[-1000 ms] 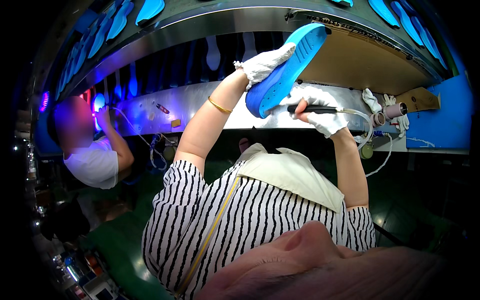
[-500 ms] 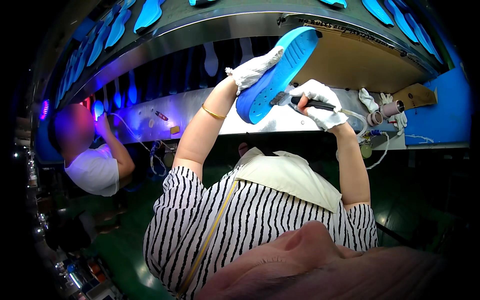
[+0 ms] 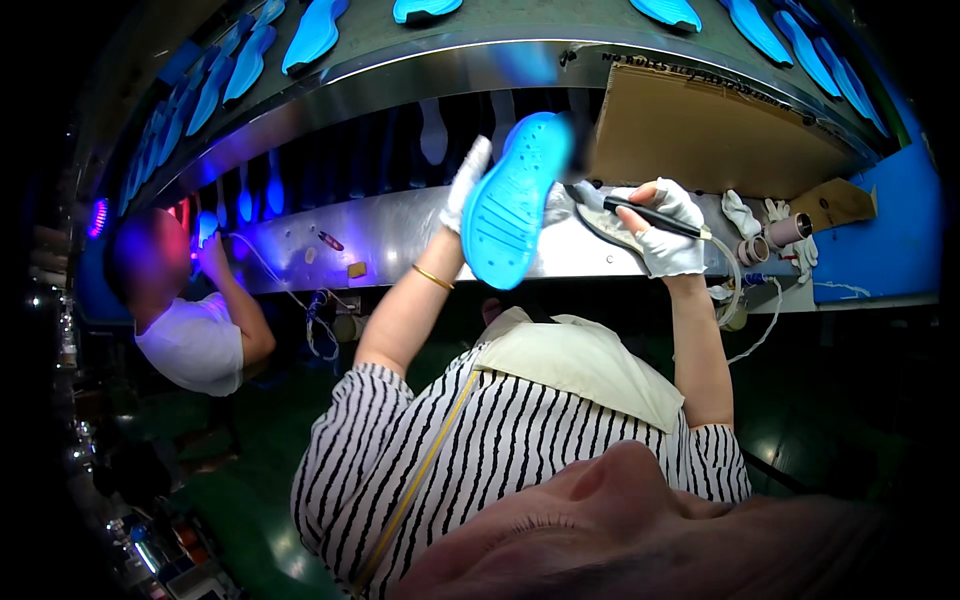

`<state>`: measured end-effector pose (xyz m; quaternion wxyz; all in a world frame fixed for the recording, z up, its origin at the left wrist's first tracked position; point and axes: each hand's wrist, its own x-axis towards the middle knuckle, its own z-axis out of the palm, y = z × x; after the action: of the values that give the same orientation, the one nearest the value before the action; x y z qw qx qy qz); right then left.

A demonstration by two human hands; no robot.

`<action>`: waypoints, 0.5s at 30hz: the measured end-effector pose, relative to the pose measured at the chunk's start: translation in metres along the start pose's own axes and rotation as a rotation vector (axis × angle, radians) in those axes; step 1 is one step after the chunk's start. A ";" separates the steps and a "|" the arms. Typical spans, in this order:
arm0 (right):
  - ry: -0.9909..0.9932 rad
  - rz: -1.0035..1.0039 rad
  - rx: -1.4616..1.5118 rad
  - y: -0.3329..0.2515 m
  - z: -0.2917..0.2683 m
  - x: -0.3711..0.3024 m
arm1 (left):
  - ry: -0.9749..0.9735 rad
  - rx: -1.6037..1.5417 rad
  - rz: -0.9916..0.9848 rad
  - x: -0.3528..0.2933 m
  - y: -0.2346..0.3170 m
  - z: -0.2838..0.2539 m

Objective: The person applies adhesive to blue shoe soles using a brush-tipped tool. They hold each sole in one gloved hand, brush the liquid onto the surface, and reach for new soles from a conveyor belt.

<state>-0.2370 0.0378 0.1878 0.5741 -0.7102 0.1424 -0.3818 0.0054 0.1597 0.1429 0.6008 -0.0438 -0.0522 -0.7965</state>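
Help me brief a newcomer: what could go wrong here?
The hose on the brush might snag on the rolls beside it. Bare fingertips of the right hand on the brush could get smeared. The blue sole might slip in the gloved left hand.

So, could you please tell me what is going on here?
The person's gloved left hand holds a blue shoe sole up over the metal bench. The gloved right hand grips a black-handled brush, its tip close beside the sole; whether they touch is unclear. More blue soles lie on the raised surface beyond, and a co-worker is at the left.
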 end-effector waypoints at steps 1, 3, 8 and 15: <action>0.016 -0.008 -0.011 0.003 0.001 0.002 | 0.041 0.100 0.092 0.003 -0.007 -0.007; 0.072 0.010 -0.008 0.008 0.002 0.009 | 0.104 0.211 0.208 0.010 -0.026 -0.017; 0.233 -0.092 -0.202 0.009 0.009 0.032 | 0.179 0.329 0.226 0.039 -0.073 -0.017; 0.044 -0.046 0.174 -0.003 0.020 0.011 | 0.193 0.404 0.365 0.041 -0.074 -0.016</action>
<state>-0.2167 0.0461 0.1939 0.6216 -0.6521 0.1047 -0.4212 -0.0772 0.1386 0.1304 0.7329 0.1441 -0.1435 -0.6493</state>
